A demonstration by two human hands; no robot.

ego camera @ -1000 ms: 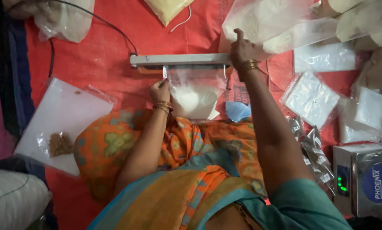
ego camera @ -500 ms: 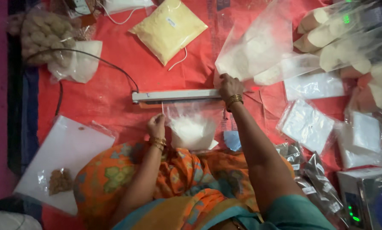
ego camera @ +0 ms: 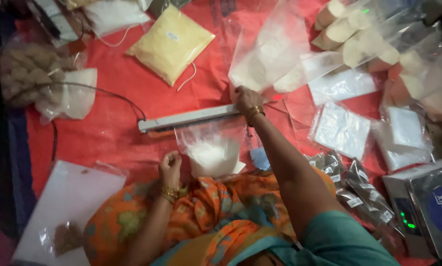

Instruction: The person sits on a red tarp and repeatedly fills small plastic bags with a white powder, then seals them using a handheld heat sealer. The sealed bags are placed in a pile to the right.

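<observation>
My right hand [ego camera: 244, 99] presses down on the right end of a long grey heat sealer bar [ego camera: 186, 118] lying on the red cloth. A clear plastic bag of white powder [ego camera: 212, 150] has its top edge under the bar and its body rests toward my lap. My left hand [ego camera: 170, 165] is closed on the bag's lower left corner, with gold bangles at the wrist. A black cable runs from the sealer's left end.
A yellow powder bag [ego camera: 170, 43] lies at the back. Large clear bags [ego camera: 275, 51] sit behind the sealer. Small filled packets [ego camera: 340, 129] and dark sachets [ego camera: 359, 189] are at right, beside a metal weighing scale [ego camera: 425, 207]. A white sheet [ego camera: 66, 204] lies at left.
The view has tilted so the sealer sits lower and slanted. My right hand stays on the bar's right end, and my left hand has slid down to the bag's lower left corner.
</observation>
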